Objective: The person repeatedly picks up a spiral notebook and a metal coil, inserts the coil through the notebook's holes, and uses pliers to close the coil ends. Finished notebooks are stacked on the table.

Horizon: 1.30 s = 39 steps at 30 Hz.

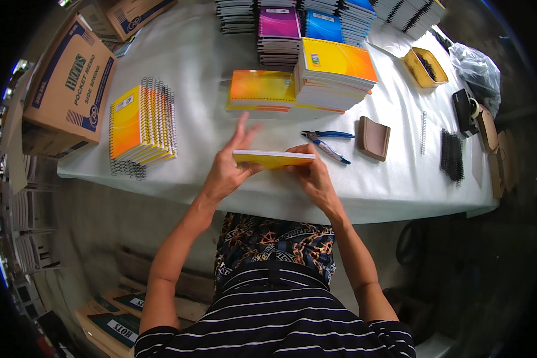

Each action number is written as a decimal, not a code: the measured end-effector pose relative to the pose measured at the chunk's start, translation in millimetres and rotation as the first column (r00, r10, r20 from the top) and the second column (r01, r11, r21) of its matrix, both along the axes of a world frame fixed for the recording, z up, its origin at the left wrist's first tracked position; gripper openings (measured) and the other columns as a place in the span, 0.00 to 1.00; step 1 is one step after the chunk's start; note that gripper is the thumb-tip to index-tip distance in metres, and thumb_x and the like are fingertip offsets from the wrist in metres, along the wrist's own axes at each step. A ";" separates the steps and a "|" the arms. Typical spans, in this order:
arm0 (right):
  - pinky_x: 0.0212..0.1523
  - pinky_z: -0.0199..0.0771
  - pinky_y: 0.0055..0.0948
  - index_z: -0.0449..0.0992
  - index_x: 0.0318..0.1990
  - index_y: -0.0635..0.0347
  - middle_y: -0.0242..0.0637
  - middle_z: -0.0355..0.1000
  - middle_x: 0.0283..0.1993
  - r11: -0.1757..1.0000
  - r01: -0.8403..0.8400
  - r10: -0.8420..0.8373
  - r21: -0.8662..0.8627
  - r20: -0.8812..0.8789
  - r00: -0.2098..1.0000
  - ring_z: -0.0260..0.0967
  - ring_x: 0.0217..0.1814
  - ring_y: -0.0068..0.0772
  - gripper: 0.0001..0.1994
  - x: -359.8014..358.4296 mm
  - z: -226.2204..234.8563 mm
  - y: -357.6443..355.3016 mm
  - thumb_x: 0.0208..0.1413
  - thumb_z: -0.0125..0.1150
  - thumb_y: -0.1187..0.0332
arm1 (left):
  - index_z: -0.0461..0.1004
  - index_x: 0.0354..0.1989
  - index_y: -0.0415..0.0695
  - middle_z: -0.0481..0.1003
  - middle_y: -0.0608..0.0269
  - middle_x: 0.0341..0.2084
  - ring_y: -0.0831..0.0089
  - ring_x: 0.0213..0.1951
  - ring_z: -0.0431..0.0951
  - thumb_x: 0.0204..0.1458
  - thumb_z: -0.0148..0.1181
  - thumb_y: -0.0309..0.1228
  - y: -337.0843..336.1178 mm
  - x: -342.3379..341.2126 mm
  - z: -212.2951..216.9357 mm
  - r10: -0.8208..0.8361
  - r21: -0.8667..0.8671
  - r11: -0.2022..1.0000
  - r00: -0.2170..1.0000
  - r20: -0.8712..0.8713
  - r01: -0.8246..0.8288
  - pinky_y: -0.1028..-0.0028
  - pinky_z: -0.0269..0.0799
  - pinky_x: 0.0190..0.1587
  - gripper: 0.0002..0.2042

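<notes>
Over the table's near edge I hold a yellow-covered notebook on edge, its white page edge facing up; no wire coil shows on it. My left hand grips its left end between thumb and palm, with some fingers raised and blurred. At the right end, my right hand pinches it with thumb and fingers. Just beyond lie a low stack of yellow-orange notebooks and a taller stack of them. Blue-handled pliers rest to the right of my right hand, beside a brown curved block.
Coil-bound yellow notebooks are stacked at left, near a cardboard box. Purple and blue notebook stacks stand behind. At right are a yellow tray, a single wire coil, a bundle of black coils and a tape dispenser.
</notes>
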State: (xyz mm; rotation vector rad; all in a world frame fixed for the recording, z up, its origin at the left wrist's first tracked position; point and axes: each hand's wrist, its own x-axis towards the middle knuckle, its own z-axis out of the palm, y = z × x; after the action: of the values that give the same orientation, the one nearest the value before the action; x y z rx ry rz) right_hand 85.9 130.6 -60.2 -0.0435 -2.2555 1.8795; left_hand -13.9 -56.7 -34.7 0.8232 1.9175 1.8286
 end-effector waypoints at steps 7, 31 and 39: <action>0.50 0.71 0.31 0.69 0.47 0.63 0.41 0.74 0.44 0.989 -0.021 0.020 0.147 0.006 1.000 0.73 0.48 0.39 0.17 5.9 12.7 14.6 0.50 0.63 0.82 | 0.55 0.69 0.44 0.59 0.58 0.67 0.51 0.68 0.57 0.54 0.55 0.49 46.5 26.2 36.0 -0.304 -0.476 0.801 0.438 -0.846 -0.363 0.49 0.58 0.64 0.37; 0.32 0.70 0.31 0.81 0.39 0.62 0.35 0.71 0.32 0.947 0.046 -0.044 0.318 -0.011 0.999 0.70 0.30 0.29 0.08 24.5 70.2 65.9 0.50 0.67 0.77 | 0.64 0.65 0.51 0.73 0.64 0.56 0.54 0.57 0.72 0.49 0.62 0.44 51.5 17.6 33.3 -0.357 -0.505 0.829 0.469 -0.808 -0.239 0.51 0.65 0.59 0.33; 0.33 0.69 0.34 0.79 0.38 0.64 0.39 0.71 0.32 0.914 -0.175 0.152 0.365 0.089 0.984 0.69 0.30 0.35 0.07 15.6 62.5 77.0 0.54 0.64 0.70 | 0.64 0.65 0.50 0.75 0.64 0.54 0.56 0.56 0.74 0.49 0.62 0.45 52.0 17.1 30.1 -0.340 -0.477 0.843 0.440 -0.831 -0.249 0.51 0.64 0.60 0.33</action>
State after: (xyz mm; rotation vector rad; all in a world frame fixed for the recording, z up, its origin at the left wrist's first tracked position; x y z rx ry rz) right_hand 101.4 207.7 2.3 0.1547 -2.6927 1.5017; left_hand 3.2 -4.7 -4.6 1.8460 2.7570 0.5781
